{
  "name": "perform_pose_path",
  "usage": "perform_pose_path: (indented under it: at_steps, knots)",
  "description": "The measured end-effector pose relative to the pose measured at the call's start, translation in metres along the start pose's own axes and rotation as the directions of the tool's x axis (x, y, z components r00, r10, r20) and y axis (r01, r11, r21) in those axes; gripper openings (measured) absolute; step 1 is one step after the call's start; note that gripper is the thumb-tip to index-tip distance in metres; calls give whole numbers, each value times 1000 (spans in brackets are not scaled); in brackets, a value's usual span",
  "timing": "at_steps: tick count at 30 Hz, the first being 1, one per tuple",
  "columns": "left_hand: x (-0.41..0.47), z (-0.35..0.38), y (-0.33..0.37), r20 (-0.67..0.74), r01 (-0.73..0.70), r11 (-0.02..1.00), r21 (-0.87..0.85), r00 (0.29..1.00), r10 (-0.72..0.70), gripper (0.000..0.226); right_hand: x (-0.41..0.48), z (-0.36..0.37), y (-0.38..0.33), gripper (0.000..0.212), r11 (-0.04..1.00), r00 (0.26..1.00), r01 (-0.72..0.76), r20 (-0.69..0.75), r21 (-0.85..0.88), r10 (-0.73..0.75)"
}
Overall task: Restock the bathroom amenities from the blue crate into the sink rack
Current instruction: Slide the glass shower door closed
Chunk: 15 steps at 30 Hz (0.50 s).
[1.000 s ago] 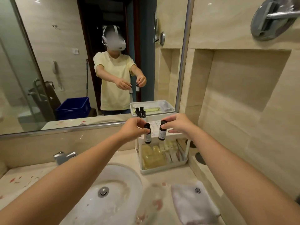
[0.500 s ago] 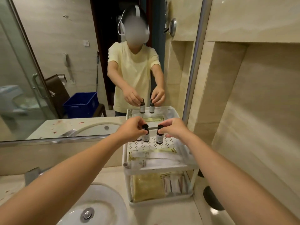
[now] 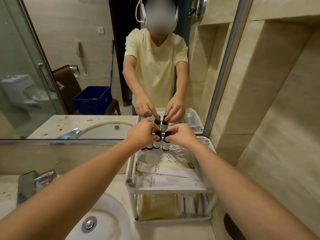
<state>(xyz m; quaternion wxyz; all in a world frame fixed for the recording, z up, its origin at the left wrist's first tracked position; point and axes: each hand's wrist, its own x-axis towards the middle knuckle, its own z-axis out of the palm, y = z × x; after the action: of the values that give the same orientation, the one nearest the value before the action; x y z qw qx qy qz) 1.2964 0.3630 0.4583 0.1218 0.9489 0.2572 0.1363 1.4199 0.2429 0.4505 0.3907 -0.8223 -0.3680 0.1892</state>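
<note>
- A beige-tiled bathroom is showing a wide mirror above a pale tabletop, with a round sink basin and a chrome tap sitting at the left.
- The white two-tier sink rack is standing on the tabletop at the right, against the mirror and just beside the side wall.
- The left grip is pinching the black cap of a small dark bottle, holding it upright at the back of the rack's top tier.
- The right grip is pinching the cap of a second dark bottle the same way, just beside the first.
- Whether either base is resting on the perforated floor cannot be told.
- Two more bottles are standing just left of the held pair, partly hidden under the left grip.
- Long white sachets are lying across the front of the top tier; a yellowish packet and thin wrapped sticks are sitting in the lower tier.
- The blue crate is showing only in the mirror, behind the person and well apart from the rack.
</note>
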Motion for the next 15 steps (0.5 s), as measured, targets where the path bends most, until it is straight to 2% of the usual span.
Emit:
perform_pose_path:
  at_steps: [7, 15]
  knots:
    - [1, 14, -9, -62, 32, 999, 30, 998, -31, 31, 11, 8, 0, 16, 994, 999, 53, -4, -95, -54]
    - [2, 20, -10, -110, 32, 994, 108, 994, -20, 35, 18, 15, 2, 26, 993, 998, 44, -33, -110, -48]
